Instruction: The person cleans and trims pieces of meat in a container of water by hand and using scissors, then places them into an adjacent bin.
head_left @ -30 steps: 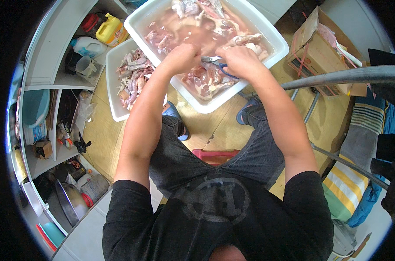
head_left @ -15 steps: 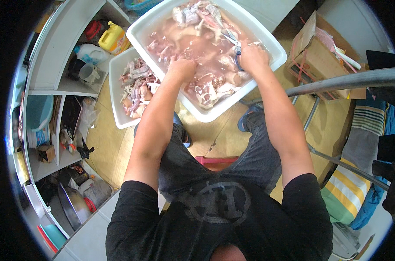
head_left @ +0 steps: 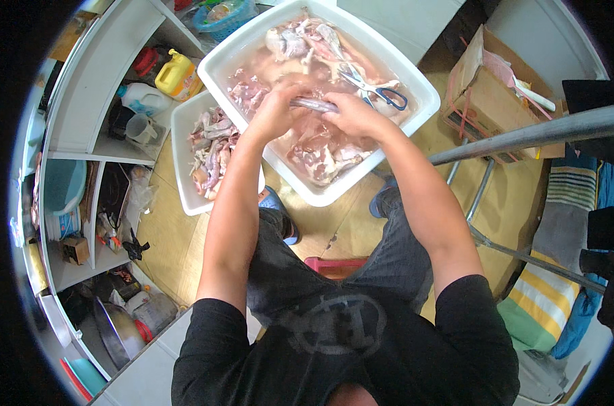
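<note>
Over a large white tub [head_left: 425, 101] of cloudy pink water and raw poultry pieces [head_left: 327, 159], both my hands hold a long greyish-pink piece that looks like a poultry neck [head_left: 312, 103]. My left hand [head_left: 280, 108] is closed round its left end, and my right hand [head_left: 354, 115] grips the right end with fingers and thumb. Blue-handled scissors [head_left: 381, 92] lie on the poultry in the tub, beyond my right hand and out of its grasp. A smaller white tub [head_left: 185, 162] beside it, at the left, holds a heap of cut poultry pieces [head_left: 215, 145].
Shelves [head_left: 114, 159] with bottles, a yellow jug [head_left: 178, 74] and basins line the left. At right stand a cardboard box [head_left: 479, 91], a metal rail [head_left: 537, 141] and striped cloth [head_left: 551, 277]. A red stool [head_left: 334, 265] is between my legs.
My right hand has let go of the scissors, leaving them on the poultry, and moved left to my left hand. A poultry neck now stretches between both hands, above the water.
</note>
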The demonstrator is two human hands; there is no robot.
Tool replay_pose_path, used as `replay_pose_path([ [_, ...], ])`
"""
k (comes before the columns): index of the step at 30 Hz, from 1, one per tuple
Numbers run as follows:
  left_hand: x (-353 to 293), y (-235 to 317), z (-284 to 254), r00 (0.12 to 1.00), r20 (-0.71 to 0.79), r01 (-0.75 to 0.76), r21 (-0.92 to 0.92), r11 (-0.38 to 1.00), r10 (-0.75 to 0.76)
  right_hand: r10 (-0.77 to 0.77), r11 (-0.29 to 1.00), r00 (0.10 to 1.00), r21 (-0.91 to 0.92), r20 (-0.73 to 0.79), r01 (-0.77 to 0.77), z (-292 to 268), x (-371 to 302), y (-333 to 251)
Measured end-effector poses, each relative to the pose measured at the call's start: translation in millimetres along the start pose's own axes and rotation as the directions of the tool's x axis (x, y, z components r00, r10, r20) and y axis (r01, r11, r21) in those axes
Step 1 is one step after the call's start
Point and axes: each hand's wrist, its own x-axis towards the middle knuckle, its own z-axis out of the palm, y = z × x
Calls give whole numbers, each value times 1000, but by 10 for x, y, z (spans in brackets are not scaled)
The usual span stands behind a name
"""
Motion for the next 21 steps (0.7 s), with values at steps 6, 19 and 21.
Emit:
replay_pose_path([
  [6, -34, 219, -18, 972, -228, 99, 210, 973, -50, 114, 981, 984, 174, -135, -90, 57, 49, -86],
  [19, 2, 46, 13, 994, -41, 99, -124, 987, -105, -134, 991, 984, -15, -115, 133, -110, -112, -271],
  [21, 15, -44, 31, 993, -54, 88, -223, 971, -103, -121, 991, 986, 52, -111, 127, -151, -139, -290],
])
